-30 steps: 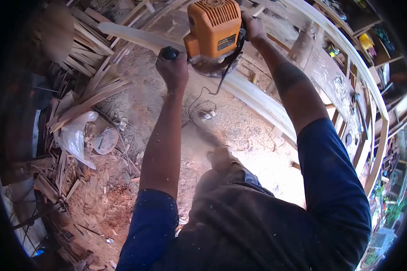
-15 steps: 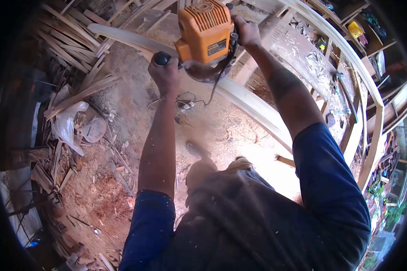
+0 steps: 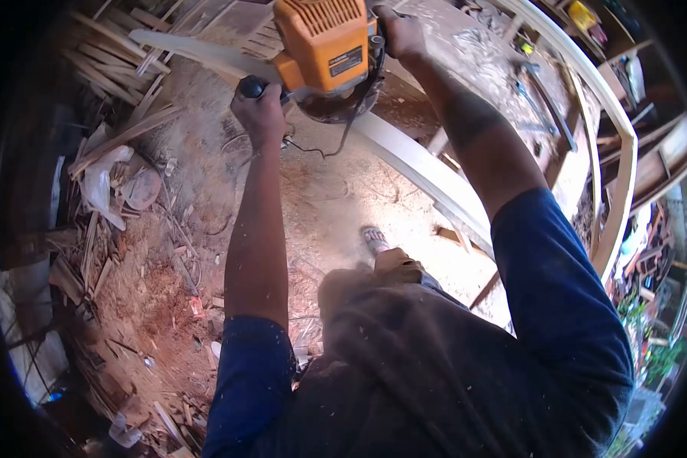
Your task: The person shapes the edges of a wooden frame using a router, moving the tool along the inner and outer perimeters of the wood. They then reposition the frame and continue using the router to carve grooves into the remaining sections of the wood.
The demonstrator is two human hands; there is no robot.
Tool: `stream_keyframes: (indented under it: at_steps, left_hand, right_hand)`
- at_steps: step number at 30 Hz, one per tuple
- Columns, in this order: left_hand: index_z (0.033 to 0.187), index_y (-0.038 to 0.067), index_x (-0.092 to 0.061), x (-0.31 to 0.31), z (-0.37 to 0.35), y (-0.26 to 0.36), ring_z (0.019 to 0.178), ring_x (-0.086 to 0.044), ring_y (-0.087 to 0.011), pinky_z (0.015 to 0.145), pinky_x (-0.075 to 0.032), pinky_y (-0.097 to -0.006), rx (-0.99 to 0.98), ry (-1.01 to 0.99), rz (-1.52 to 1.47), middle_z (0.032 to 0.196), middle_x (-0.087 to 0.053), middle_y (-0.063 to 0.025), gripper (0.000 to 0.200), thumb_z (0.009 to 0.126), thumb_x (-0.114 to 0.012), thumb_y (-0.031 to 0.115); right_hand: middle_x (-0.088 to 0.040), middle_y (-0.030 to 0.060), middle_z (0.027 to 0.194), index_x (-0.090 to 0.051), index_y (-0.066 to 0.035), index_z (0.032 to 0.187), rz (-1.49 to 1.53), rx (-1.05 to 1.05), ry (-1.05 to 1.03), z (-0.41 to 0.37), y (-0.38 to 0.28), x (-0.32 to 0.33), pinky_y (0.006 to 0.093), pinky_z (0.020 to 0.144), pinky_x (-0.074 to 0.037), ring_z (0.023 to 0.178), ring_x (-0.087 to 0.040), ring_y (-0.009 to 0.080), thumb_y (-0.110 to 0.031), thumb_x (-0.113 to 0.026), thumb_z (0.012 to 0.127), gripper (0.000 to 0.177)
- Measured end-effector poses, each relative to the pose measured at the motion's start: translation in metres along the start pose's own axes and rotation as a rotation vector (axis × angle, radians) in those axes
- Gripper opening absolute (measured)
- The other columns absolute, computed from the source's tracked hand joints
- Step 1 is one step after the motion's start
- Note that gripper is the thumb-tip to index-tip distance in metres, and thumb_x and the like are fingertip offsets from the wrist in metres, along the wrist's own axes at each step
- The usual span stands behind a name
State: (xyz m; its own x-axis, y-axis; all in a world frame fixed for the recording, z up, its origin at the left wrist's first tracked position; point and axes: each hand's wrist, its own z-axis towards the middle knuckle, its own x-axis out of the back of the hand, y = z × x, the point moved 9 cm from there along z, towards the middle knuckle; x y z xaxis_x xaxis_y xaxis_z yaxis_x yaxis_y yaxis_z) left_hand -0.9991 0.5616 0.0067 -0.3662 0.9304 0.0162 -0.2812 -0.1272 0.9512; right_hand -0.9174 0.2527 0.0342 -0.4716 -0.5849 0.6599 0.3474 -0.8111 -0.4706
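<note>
An orange router [image 3: 324, 46] with a vented motor housing rests on a long curved wooden piece [image 3: 416, 168] at the top of the head view. My left hand [image 3: 261, 114] is closed around the black knob on the router's left side. On the far right side, my right hand [image 3: 402, 37] grips the other handle, which is mostly hidden behind the fingers. A black power cord [image 3: 347, 131] hangs from the router and loops toward the floor. The cutting bit is out of sight under the base, and the top of the housing is cropped by the frame.
Wood strips [image 3: 107, 69] lie piled at upper left, with a clear plastic bag [image 3: 99, 183] below them. Sawdust and scraps cover the floor [image 3: 320, 198]. A large curved wooden frame [image 3: 622, 153] stands at right. My sandalled foot [image 3: 374, 238] is near the curved piece.
The router and both hands have shifted slightly up and left in view, still gripped. A sandalled foot now shows clearly below, and the view of the floor has turned a little.
</note>
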Motion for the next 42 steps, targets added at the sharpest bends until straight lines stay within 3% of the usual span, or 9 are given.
stream_keyframes:
  at_steps: [5,17,20,23,26,34,35,38,42]
  left_hand:
    - [0.075,-0.004,-0.056,-0.028,-0.079,0.029,0.05,-0.055,-0.0181,0.045,-0.044,-0.0326,0.153,-0.028,-0.1,0.068,-0.06,-0.0068,0.012,0.073,-0.063,0.005]
    - [0.072,-0.001,-0.056,-0.1,-0.22,0.069,0.044,-0.054,-0.0175,0.039,-0.043,-0.0307,-0.135,-0.12,0.047,0.06,-0.058,-0.0078,0.013,0.075,-0.064,0.009]
    - [0.072,-0.005,-0.06,-0.119,-0.264,0.088,0.065,-0.063,-0.0282,0.068,-0.051,-0.0395,-0.016,-0.183,0.112,0.068,-0.062,-0.0159,0.021,0.069,-0.069,0.013]
    - [0.075,-0.006,-0.061,-0.139,-0.3,0.093,0.064,-0.063,-0.0273,0.066,-0.051,-0.039,-0.06,-0.2,0.135,0.068,-0.063,-0.0152,0.02,0.069,-0.068,0.013]
    - [0.071,-0.003,-0.057,-0.157,-0.338,0.097,0.046,-0.055,-0.0171,0.041,-0.044,-0.0308,-0.126,-0.189,0.065,0.063,-0.059,-0.0106,0.014,0.074,-0.064,0.009]
    - [0.076,-0.001,-0.055,-0.192,-0.438,0.134,0.045,-0.053,-0.0157,0.04,-0.041,-0.0284,0.1,-0.277,-0.171,0.063,-0.057,-0.0086,0.007,0.075,-0.061,0.004]
    - [0.075,-0.001,-0.056,-0.197,-0.449,0.14,0.046,-0.052,-0.0152,0.041,-0.041,-0.0283,0.138,-0.283,-0.188,0.062,-0.057,-0.0079,0.008,0.075,-0.061,0.004]
    - [0.077,-0.002,-0.057,-0.209,-0.48,0.153,0.044,-0.051,-0.0151,0.039,-0.039,-0.0272,0.121,-0.279,-0.2,0.063,-0.058,-0.009,0.005,0.076,-0.06,0.003]
    - [0.077,-0.001,-0.057,-0.224,-0.518,0.171,0.045,-0.052,-0.0153,0.04,-0.04,-0.0268,0.095,-0.255,-0.183,0.064,-0.059,-0.0088,0.003,0.076,-0.058,0.001]
  right_hand:
    - [-0.067,0.0216,0.088,-0.058,-0.01,0.096,-0.084,0.077,0.009,-0.053,0.006,0.062,0.0466,0.075,-0.052,0.086,-0.067,0.0403,-0.01,-0.056,0.084,0.012]
    - [-0.065,0.0234,0.085,-0.055,-0.009,0.113,-0.128,-0.096,-0.01,-0.195,0.085,0.209,0.0478,0.073,-0.048,0.082,-0.062,0.042,-0.009,-0.06,0.083,0.03]
    - [-0.065,0.0246,0.089,-0.054,-0.009,0.116,-0.135,-0.24,-0.064,-0.231,0.11,0.243,0.0482,0.074,-0.048,0.086,-0.063,0.0416,-0.01,-0.062,0.082,0.035]
    - [-0.066,0.0244,0.086,-0.056,-0.011,0.115,-0.425,-0.181,-0.04,-0.271,0.064,0.319,0.0498,0.074,-0.049,0.085,-0.065,0.0423,-0.013,-0.061,0.084,0.031]
    - [-0.066,0.0227,0.082,-0.058,-0.013,0.112,-0.352,-0.111,0.041,-0.298,0.112,0.334,0.0512,0.074,-0.049,0.083,-0.065,0.0428,-0.015,-0.061,0.085,0.027]
    - [-0.071,0.019,0.097,-0.06,-0.013,0.111,-0.23,-0.362,-0.142,-0.361,0.129,0.407,0.0431,0.082,-0.051,0.092,-0.068,0.0343,-0.031,-0.05,0.096,0.026]
    - [-0.07,0.0206,0.101,-0.061,-0.014,0.114,0.333,-0.644,0.105,-0.374,0.162,0.409,0.044,0.084,-0.051,0.094,-0.068,0.0351,-0.03,-0.049,0.097,0.026]
    - [-0.07,0.0221,0.097,-0.063,-0.015,0.11,-0.241,-0.268,-0.044,-0.387,0.139,0.442,0.0438,0.087,-0.049,0.092,-0.068,0.0349,-0.032,-0.047,0.097,0.027]
    - [-0.071,0.019,0.092,-0.062,-0.016,0.114,0.003,-0.475,-0.226,-0.414,0.155,0.475,0.0454,0.086,-0.049,0.086,-0.068,0.0335,-0.028,-0.046,0.097,0.026]
